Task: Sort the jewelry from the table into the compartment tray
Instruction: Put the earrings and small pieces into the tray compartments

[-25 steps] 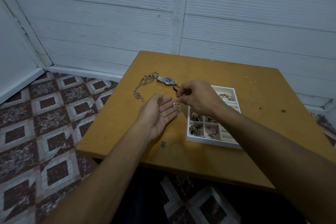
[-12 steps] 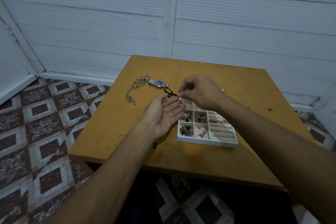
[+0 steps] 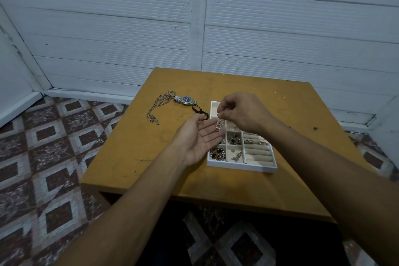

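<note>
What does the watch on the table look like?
The watch lies flat on the yellow-brown table, face up, beyond and left of the white tray. It looks like silvery metal, with a dark dial and a link band. A silver chain lies at its left end and a dark cord loop at its right; whether they touch is unclear. Nobody holds it.
</note>
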`<state>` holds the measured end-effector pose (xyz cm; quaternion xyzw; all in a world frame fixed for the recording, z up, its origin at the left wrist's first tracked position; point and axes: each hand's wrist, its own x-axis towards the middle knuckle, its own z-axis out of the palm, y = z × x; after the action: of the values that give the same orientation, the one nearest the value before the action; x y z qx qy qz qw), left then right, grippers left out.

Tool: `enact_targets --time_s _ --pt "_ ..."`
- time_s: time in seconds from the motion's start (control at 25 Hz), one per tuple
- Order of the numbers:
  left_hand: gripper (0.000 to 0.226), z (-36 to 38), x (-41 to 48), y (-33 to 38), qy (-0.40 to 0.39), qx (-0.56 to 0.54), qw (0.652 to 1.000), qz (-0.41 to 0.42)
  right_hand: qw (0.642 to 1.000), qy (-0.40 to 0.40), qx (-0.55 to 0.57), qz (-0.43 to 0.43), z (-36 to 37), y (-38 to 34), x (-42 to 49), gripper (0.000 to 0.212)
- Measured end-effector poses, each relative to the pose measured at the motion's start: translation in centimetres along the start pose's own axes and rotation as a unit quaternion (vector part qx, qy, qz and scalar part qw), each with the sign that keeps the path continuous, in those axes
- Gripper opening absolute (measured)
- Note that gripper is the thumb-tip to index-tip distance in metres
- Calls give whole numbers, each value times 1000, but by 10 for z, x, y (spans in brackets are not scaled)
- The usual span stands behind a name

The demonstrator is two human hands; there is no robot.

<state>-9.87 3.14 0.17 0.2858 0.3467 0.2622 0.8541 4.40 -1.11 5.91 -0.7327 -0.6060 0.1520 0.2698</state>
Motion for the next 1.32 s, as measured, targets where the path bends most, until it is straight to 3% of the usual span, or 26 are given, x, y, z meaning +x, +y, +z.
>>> enact_targets --time_s 0.28,0.48,1.04,1.32 --pt "39 15 0 -9 -16 42 999 -30 999 11 6 31 -6 16 -15 1" --pt "49 21 -1 -12 -17 68 997 -44 999 11 9 41 -4 24 -22 2" --pt "39 30 -5 -11 -9 85 995 -41 998 18 12 58 -1 35 -29 3" --pt "35 11 -13 -1 20 79 997 -2 998 9 26 62 15 26 -25 10"
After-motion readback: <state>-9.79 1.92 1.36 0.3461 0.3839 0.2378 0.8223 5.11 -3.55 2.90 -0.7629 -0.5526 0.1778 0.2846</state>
